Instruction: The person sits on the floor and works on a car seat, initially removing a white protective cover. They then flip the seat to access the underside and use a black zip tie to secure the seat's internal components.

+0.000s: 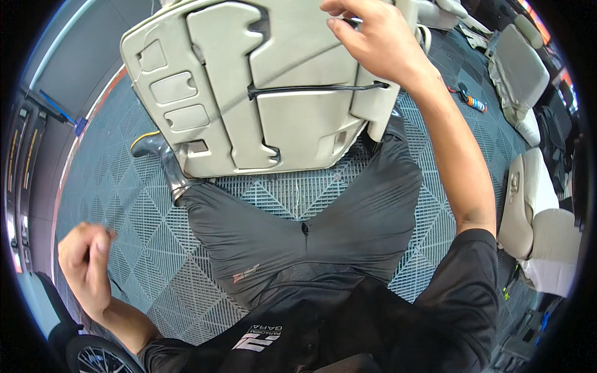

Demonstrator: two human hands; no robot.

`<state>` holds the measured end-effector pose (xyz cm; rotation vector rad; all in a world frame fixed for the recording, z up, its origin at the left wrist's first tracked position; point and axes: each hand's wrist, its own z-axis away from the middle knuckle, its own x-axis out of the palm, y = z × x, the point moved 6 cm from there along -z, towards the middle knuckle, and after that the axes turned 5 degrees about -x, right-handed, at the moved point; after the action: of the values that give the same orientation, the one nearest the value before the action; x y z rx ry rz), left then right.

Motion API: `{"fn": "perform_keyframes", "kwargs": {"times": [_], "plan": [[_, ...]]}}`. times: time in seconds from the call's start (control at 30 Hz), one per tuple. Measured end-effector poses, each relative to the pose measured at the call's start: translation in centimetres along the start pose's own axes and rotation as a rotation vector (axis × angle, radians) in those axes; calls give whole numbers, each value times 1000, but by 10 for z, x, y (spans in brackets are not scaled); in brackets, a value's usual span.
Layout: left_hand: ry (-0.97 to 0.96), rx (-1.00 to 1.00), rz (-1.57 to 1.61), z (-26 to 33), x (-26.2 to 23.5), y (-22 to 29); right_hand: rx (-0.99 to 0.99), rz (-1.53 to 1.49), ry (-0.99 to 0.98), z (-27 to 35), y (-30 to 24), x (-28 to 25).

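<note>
In front of my legs stands the grey-beige back of a car seat (pixel 298 121), tilted, with moulded panels. A black strap (pixel 317 89) crosses its middle. My right hand (pixel 379 40) lies against its upper right part, thumb and fingers apart; the fingertips are partly cut off by the frame edge. My left hand (pixel 86 264) is raised at the lower left, away from the seat, with fingers pinched on what looks like a thin dark cord (pixel 111 232). A faint dark line runs diagonally across the seat between both hands; I cannot tell whether it is cord or shadow.
My legs are spread on the grey grid floor (pixel 161 242), a boot (pixel 148 144) beside the seat. Loose beige seat parts (pixel 519 71) and another seat (pixel 528 205) stand at right. A small can (pixel 476 103) lies there. A wheel (pixel 96 357) shows lower left.
</note>
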<state>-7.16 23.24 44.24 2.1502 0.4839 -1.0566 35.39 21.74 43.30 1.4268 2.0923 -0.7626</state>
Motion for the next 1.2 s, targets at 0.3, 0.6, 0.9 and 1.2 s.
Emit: {"fn": "perform_keyframes", "kwargs": {"times": [0.3,0.6,0.9,1.2], "plan": [[-76,-252,453,67,15,-82,-402,-363,-410,57,-127,93],[-213,-648,574,109,50,-169,-331,-495,-217,102,-148,109],[-220,-585,738,60,84,-160,-291,-555,221,44,-171,49],[-364,-497,889,27,139,-134,-336,-571,252,38,-169,45]]}}
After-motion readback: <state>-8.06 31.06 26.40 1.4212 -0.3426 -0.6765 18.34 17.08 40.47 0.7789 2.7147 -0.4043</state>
